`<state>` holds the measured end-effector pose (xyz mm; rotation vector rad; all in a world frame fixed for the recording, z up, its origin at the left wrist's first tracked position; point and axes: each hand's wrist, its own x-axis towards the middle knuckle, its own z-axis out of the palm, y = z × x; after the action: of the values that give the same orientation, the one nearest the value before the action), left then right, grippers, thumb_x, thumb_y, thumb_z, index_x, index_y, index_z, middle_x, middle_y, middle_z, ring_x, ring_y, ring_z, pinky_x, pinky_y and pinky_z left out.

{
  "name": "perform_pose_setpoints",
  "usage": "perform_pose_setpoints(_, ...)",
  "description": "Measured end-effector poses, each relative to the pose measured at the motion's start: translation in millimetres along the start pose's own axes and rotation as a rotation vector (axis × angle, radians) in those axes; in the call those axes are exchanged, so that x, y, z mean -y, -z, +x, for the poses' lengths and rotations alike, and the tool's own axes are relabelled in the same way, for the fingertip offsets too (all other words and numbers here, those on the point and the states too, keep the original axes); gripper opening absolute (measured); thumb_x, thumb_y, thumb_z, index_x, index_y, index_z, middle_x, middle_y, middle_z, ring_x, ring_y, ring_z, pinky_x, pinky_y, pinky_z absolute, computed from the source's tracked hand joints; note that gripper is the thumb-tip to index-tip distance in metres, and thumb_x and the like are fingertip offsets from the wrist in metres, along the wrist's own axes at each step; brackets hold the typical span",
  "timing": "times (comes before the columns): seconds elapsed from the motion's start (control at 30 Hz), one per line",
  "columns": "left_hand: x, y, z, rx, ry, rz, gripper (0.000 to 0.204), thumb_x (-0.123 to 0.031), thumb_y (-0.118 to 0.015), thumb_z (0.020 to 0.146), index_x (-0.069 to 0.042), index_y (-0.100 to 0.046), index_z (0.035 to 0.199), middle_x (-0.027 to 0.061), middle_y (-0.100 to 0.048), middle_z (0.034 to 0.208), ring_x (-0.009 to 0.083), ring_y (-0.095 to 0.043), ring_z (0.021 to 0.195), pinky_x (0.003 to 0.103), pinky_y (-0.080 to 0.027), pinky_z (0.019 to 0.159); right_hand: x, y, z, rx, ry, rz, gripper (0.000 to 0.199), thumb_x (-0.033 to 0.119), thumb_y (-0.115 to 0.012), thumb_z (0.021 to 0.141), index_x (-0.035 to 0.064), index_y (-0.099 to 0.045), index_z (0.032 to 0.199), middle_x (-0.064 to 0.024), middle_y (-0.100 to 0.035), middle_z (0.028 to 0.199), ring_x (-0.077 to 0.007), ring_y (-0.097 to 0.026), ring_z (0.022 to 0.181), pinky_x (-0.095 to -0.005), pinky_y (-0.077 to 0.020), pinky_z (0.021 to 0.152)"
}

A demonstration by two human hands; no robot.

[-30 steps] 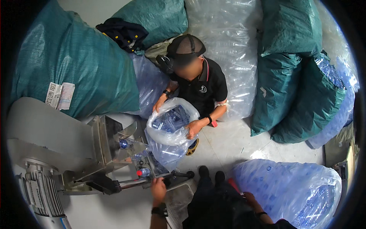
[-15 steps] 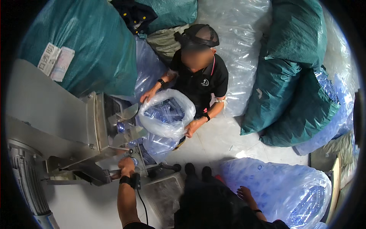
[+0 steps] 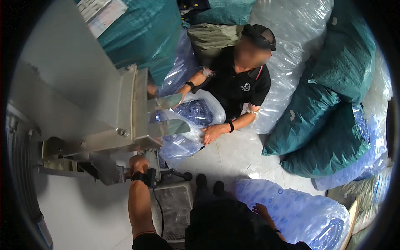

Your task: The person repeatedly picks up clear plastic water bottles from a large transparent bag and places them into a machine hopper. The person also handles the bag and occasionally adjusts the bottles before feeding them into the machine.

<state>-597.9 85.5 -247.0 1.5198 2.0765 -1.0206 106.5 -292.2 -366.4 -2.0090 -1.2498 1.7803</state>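
Note:
My left hand (image 3: 138, 163) is closed at the underside of the metal machine (image 3: 132, 104), beside a short metal rod. Its fingertips are hidden, so what it grips cannot be made out. A black strap with a small box and cable sits on that wrist. My right hand (image 3: 261, 209) hangs low with fingers loosely apart, just above a large clear bag (image 3: 287, 208) of bluish plastic pieces. Across from me a person in a black shirt holds a translucent bag (image 3: 218, 107) of clear bluish plastic pieces (image 3: 196, 112) against the machine's metal chute (image 3: 168, 127).
A grey plastic crate (image 3: 175, 208) stands on the floor by my feet. Stuffed green sacks (image 3: 302, 110) lean at the right, and another green sack (image 3: 141, 37) is behind the machine. Tall clear bags (image 3: 283, 62) stand at the back. A ribbed motor (image 3: 29, 175) is at far left.
The view has shifted toward the machine. The other person's bag has come closer, now partly behind the chute. My left hand stays at the machine; my right hand still hangs by the bag.

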Motion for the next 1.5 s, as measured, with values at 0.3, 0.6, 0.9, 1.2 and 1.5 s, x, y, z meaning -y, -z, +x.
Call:
perform_pose_setpoints(0.3,-84.1,-27.0,-66.0,-0.976,-0.335,-0.101,0.023,-0.01,-0.052,0.093,-0.005,-0.067,0.11,0.0159,-0.07,0.101,0.03,-0.071,0.081,0.049,-0.056,0.072,19.9,31.0,33.9,-0.015,-0.132,0.297,0.038,0.018,-0.05,0.103,0.0095,-0.052,0.14,-0.014,-0.066,0.127,-0.0293,-0.067,0.113,-0.0442,-0.0557,0.091)
perform_pose_setpoints(0.6,-166.1,-280.3,-211.7,0.056,-0.441,-0.942,0.039,-0.036,-0.055,0.097,-0.007,-0.061,0.121,0.0254,-0.068,0.115,0.046,-0.064,0.11,0.056,-0.052,0.087,60.2,51.7,77.5,0.115,-0.103,0.121,0.04,0.022,-0.053,0.102,0.0122,-0.052,0.14,-0.0132,-0.067,0.126,-0.0288,-0.067,0.112,-0.0442,-0.0555,0.091)
perform_pose_setpoints(0.9,-206.9,-510.9,-382.6,0.414,0.394,-1.36,0.043,-0.036,-0.058,0.094,-0.005,-0.066,0.122,0.0245,-0.069,0.121,0.0431,-0.064,0.117,0.052,-0.052,0.093,119.4,84.1,114.7,0.048,-0.368,0.351,0.042,0.026,-0.056,0.101,0.0149,-0.053,0.14,-0.0125,-0.067,0.125,-0.0284,-0.066,0.112,-0.0442,-0.0552,0.09)
perform_pose_setpoints(1.2,-282.2,-469.1,-343.2,0.038,0.336,-1.608,0.038,-0.028,-0.058,0.094,-0.006,-0.068,0.123,0.0229,-0.069,0.121,0.0414,-0.063,0.118,0.05,-0.051,0.096,175.4,78.4,128.3,0.13,-0.251,0.277,0.039,0.028,-0.054,0.102,0.0152,-0.054,0.138,-0.0116,-0.068,0.123,-0.0288,-0.068,0.107,-0.0446,-0.055,0.09)
perform_pose_setpoints(1.5,-236.9,-422.4,-339.1,0.119,0.166,-1.349,0.037,-0.023,-0.06,0.093,-0.006,-0.07,0.123,0.0207,-0.07,0.122,0.0394,-0.064,0.117,0.048,-0.052,0.097,132.7,81.2,114.9,0.162,-0.354,0.314,0.038,0.024,-0.051,0.103,0.0125,-0.053,0.139,-0.0134,-0.068,0.123,-0.0297,-0.068,0.107,-0.0431,-0.0568,0.087)
